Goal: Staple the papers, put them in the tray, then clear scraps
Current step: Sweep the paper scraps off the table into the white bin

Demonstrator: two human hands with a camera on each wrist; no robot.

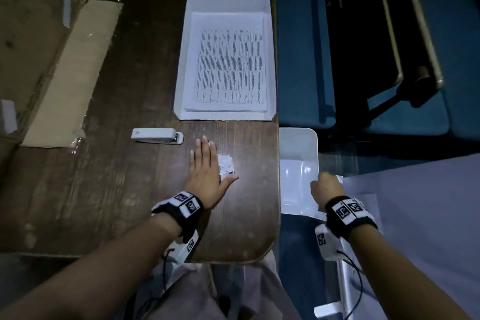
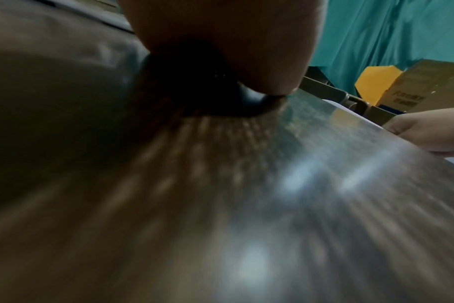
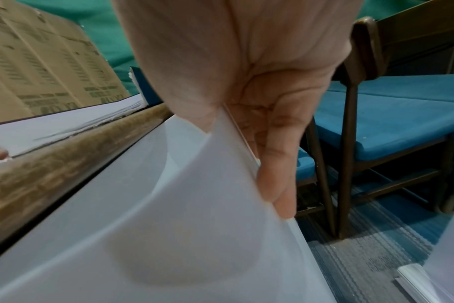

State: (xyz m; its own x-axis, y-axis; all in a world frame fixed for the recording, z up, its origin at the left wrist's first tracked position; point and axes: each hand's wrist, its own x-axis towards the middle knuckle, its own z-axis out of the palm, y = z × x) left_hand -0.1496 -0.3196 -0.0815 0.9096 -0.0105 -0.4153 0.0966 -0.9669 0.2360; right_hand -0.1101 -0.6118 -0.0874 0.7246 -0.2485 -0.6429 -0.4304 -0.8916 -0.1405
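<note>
A small heap of white paper scraps (image 1: 226, 165) lies on the dark wooden desk (image 1: 124, 189) near its right edge. My left hand (image 1: 205, 171) lies flat on the desk just left of the heap, fingers straight, thumb spread below it. My right hand (image 1: 326, 186) grips the rim of a white bin (image 1: 296, 171) held against the desk's right edge; in the right wrist view its fingers (image 3: 275, 168) curl round the bin's wall (image 3: 194, 205). Printed papers (image 1: 231, 65) lie in the white tray (image 1: 181, 73) farther back. The white stapler (image 1: 157, 136) rests left of my hand.
An open cardboard box (image 1: 52, 60) fills the desk's left side. Blue-cushioned chairs (image 1: 389, 73) with wooden legs stand to the right, beyond the desk edge (image 1: 278, 176). The left wrist view shows only blurred desk surface (image 2: 220, 205) under my palm.
</note>
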